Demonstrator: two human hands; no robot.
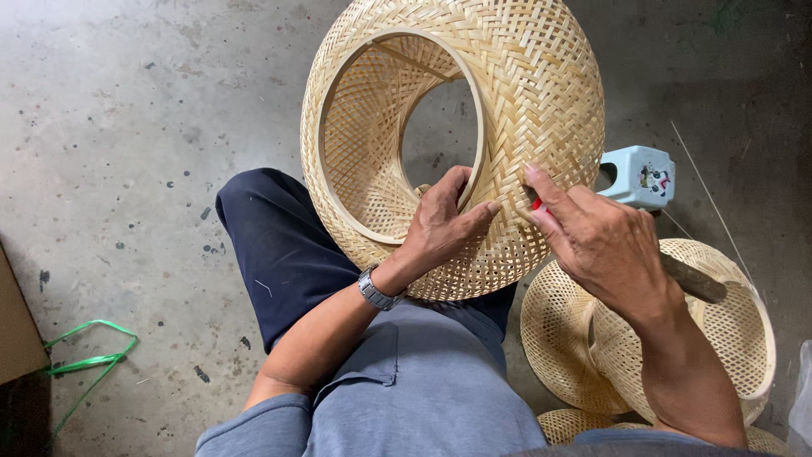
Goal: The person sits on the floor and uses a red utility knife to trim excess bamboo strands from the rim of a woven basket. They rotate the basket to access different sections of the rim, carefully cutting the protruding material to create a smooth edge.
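Observation:
A large round woven bamboo shell [533,76] with a wooden inner ring rests tilted on my lap, its open middle facing me. My left hand [440,224], with a metal watch at the wrist, grips the shell's inner rim, thumb on the outside weave. My right hand [596,241] presses fingertips against the outer weave on the right and holds a small red-handled tool [536,204], mostly hidden by the fingers.
More woven bamboo shells [554,326] are stacked on the concrete floor at my right. A pale blue plastic stool [639,173] stands behind them. A green strap [89,362] and a cardboard edge [17,326] lie at the left. Thin bamboo strips [710,199] lie at the right.

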